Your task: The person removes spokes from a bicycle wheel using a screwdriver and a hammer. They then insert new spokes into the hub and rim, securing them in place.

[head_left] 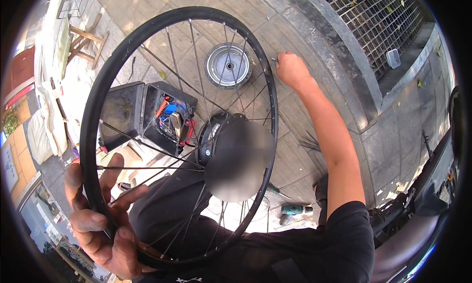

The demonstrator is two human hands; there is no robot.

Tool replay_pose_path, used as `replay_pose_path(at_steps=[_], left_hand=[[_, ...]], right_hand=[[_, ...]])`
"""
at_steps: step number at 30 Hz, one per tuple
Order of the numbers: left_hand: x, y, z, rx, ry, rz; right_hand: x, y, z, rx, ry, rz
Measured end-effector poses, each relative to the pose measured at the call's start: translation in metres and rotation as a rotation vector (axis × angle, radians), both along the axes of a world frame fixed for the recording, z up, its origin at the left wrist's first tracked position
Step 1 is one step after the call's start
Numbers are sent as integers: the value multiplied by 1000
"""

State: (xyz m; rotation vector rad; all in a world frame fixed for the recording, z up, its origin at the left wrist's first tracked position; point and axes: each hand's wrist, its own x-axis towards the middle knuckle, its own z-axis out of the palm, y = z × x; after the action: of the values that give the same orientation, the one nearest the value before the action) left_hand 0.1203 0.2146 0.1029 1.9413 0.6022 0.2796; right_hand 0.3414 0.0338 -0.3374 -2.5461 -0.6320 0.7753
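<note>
A black spoked wheel rim [269, 85] stands upright before me, with a black hub motor [208, 140] at its middle, partly hidden by a blurred round patch. My left hand [105, 219] grips the rim at its lower left, fingers curled round it and among the spokes. Just outside the rim's upper right, my right hand [292, 69] is closed; a small thin tip pokes from the fingers, too small to name. Behind the spokes a smaller silver wheel with a tyre [223, 58] lies on the paving.
An open black toolbox [118, 111] with tools sits at left, near a wooden stool [88, 47]. A drill [295, 211] and thin loose rods [309, 144] lie on the pavement. A metal grating [371, 22] with concrete edging is upper right; dark vehicle parts [423, 194] stand at right.
</note>
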Motion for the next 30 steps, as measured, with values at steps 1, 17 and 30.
replay_pose_path(at_steps=[1,17,30], left_hand=[[0,-1,-1,-3,-4,10],[1,3,-1,-16,-30,-101],[-1,3,2,18,-14,-79]], right_hand=[[-2,2,-3,-46,-25,30],[25,16,-1,-8,-4,334],[63,-20,23,1079,1141,-802]])
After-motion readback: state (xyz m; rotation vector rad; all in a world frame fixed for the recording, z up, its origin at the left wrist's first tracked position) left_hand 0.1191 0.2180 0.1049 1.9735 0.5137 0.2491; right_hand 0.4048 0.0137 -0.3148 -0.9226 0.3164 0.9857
